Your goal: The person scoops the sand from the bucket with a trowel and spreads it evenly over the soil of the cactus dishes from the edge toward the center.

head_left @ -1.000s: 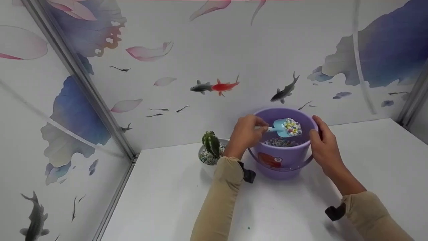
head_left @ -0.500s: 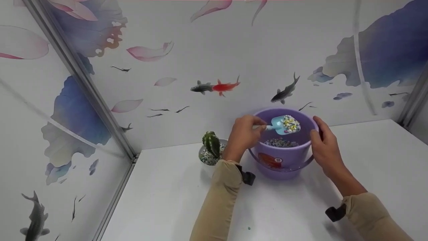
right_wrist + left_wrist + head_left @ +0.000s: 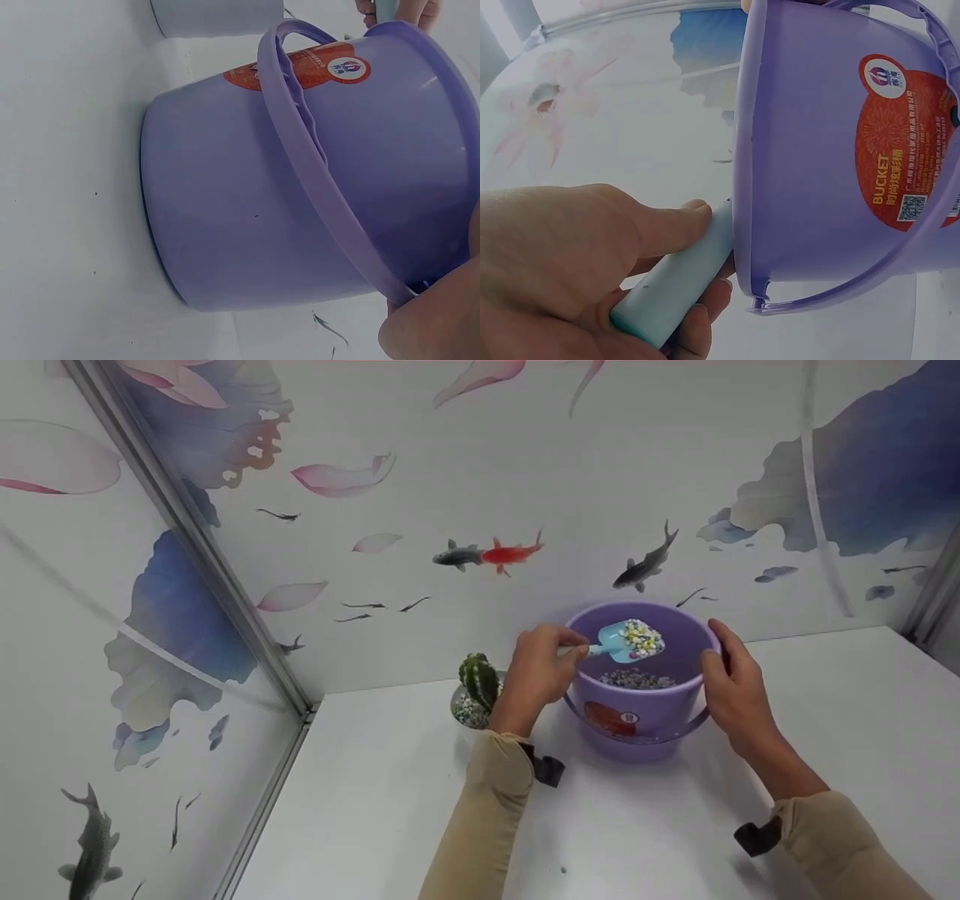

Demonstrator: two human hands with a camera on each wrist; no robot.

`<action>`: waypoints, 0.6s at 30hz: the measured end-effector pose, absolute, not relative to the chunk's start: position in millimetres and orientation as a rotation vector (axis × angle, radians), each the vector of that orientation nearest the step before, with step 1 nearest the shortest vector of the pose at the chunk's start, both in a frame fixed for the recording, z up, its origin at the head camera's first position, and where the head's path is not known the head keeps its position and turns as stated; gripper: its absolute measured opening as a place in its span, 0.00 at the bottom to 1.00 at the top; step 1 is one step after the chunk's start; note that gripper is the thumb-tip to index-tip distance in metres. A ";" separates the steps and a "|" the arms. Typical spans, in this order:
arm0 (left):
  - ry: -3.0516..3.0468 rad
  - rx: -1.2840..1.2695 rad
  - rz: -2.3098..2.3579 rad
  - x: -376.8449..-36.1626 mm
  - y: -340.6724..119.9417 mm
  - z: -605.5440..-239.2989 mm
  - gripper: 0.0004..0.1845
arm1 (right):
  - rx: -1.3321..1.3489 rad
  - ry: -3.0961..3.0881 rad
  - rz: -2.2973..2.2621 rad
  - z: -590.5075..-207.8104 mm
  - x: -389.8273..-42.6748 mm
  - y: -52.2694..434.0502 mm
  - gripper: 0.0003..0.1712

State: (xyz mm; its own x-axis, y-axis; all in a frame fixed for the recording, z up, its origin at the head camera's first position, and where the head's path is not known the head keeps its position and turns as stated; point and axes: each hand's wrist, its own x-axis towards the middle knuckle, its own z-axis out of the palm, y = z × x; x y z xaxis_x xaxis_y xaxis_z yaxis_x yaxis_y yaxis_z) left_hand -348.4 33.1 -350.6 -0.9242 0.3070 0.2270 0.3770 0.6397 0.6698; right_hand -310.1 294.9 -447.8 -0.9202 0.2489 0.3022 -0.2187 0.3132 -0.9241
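A purple plastic bucket (image 3: 637, 712) with a red label stands on the white table, coloured pebbles (image 3: 637, 680) in its bottom. My left hand (image 3: 541, 666) grips the handle of a light-blue scoop (image 3: 624, 640) heaped with coloured pebbles, held just above the bucket's open mouth. The left wrist view shows my fingers (image 3: 667, 229) curled round the blue handle (image 3: 679, 281) beside the bucket wall (image 3: 817, 157). My right hand (image 3: 731, 682) holds the bucket's right rim, thumb on the edge. The right wrist view shows the bucket (image 3: 300, 202) with its handle down.
A small cactus (image 3: 480, 681) in a grey pot with pebbles stands just left of the bucket, behind my left wrist. Walls with fish prints close the back and left. One tiny green pebble (image 3: 562, 870) lies on the white table (image 3: 360, 825) near me.
The loaded scoop has risen slightly and drifted left over the bucket. My right hand stays on the rim.
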 end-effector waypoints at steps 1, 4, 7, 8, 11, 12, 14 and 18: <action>-2.758 -0.575 -1.169 -347.5 32.9 -351.1 0.11 | -0.027 -2.195 1.640 -448.3 -310.1 295.1 0.38; -2.752 -0.558 -1.193 -345.8 31.5 -351.0 0.11 | -0.028 -2.196 1.645 -449.1 -310.8 295.1 0.38; -2.751 -0.564 -1.184 -344.3 28.2 -348.0 0.11 | -0.031 -2.198 1.648 -449.3 -311.9 294.6 0.38; -2.751 -0.567 -1.178 -343.5 27.1 -346.8 0.11 | -0.033 -2.198 1.649 -449.4 -312.0 294.6 0.38; -2.744 -0.573 -1.162 -340.8 22.8 -342.5 0.11 | -0.034 -2.201 1.644 -449.7 -312.1 294.7 0.38; -2.739 -0.571 -1.158 -339.6 21.1 -340.9 0.12 | -0.032 -2.200 1.644 -449.7 -312.1 294.8 0.38; -2.727 -0.565 -1.162 -337.1 17.3 -337.7 0.12 | -0.030 -2.200 1.644 -449.7 -311.9 295.0 0.38; -2.697 -0.584 -1.176 -331.3 9.0 -333.1 0.12 | -0.027 -2.200 1.643 -449.3 -310.8 296.6 0.37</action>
